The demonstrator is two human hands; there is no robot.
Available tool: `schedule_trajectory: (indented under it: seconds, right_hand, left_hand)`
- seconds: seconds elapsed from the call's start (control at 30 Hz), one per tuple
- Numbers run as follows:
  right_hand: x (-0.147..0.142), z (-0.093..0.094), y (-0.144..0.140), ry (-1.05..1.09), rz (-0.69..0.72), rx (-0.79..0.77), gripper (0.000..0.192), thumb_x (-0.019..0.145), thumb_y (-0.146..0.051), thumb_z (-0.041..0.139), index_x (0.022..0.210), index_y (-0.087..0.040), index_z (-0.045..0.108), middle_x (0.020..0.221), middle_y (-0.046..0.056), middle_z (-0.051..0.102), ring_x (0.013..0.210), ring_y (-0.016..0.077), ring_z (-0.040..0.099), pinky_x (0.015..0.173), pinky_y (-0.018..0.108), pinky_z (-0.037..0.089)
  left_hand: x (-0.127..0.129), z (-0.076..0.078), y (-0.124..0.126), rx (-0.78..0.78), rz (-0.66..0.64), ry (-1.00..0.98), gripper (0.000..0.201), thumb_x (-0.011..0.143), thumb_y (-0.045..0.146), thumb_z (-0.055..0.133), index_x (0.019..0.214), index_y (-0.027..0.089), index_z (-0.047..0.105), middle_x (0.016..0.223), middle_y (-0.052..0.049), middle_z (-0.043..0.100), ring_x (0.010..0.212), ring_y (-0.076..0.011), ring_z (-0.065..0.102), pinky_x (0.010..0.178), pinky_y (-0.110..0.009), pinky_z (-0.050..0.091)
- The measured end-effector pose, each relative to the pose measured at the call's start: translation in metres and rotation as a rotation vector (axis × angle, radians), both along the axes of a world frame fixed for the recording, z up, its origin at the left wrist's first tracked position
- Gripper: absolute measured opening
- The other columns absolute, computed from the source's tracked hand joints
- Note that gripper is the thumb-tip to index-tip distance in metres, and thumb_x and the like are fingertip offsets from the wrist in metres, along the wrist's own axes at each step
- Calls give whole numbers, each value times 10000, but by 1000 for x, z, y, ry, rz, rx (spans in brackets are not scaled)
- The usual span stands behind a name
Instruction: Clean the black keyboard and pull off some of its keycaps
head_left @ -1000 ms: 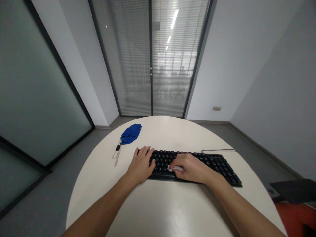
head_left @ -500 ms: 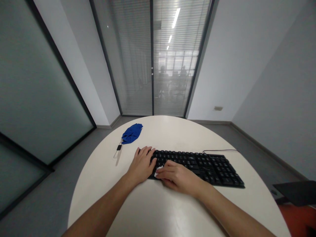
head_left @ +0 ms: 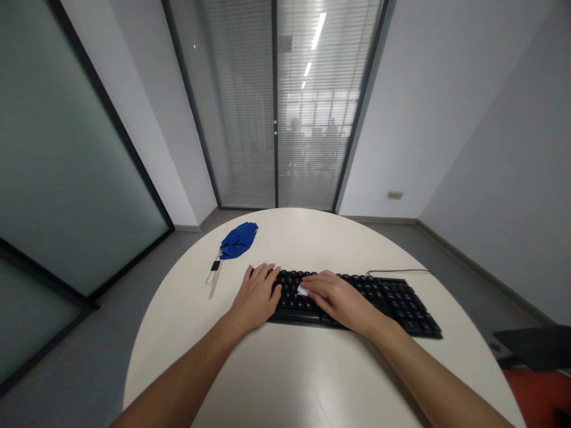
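- The right hand (head_left: 341, 299) pinches a small white wipe (head_left: 303, 290) and presses it on the keys; pushed hard, it could catch a keycap edge and lift it, or slip out of the fingers.
- The left hand (head_left: 256, 297) lies flat, fingers spread, on the left end of the black keyboard (head_left: 388, 300); if it eases, the keyboard may slide on the table (head_left: 285, 380).
- Farther left, a blue cloth (head_left: 238, 240) lies well apart.

A black keyboard (head_left: 383, 303) lies flat across the desk, its cable trailing off toward 2 o'clock. A small white wipe (head_left: 304, 290) rests on its left-centre keys, pressed beneath fingers.
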State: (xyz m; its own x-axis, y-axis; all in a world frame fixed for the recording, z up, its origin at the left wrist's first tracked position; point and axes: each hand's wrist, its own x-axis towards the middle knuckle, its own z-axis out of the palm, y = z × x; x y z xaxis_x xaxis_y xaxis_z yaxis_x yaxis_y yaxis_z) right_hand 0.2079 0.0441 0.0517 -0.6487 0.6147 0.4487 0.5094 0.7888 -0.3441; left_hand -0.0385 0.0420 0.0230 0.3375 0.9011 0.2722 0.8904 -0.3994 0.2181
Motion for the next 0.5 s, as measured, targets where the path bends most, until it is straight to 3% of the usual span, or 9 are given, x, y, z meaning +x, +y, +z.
schedule_trajectory:
  seconds: [0.23, 0.5]
  right_hand:
    - [-9, -5, -3, -97, -44, -7, 307, 919, -91, 527, 1144, -191, 710, 1033, 80, 753, 953, 222, 668, 861, 363, 544]
    - [-21, -6, -13, -26, 154, -18, 331, 917, -51, 519, 1141, -197, 714, 1139, 73, 726, 1044, 197, 640, 923, 351, 546]
  left_hand:
    - [0, 1, 0, 5, 2, -3, 425, 991, 296, 413, 1396, 201, 498, 1462, -110, 510, 1375, -279, 425, 1187, -554, 227]
    - [1, 1, 0, 9, -2, 9, 429, 986, 295, 417, 1394, 190, 497, 1468, -105, 507, 1376, -281, 420, 1186, -554, 227]
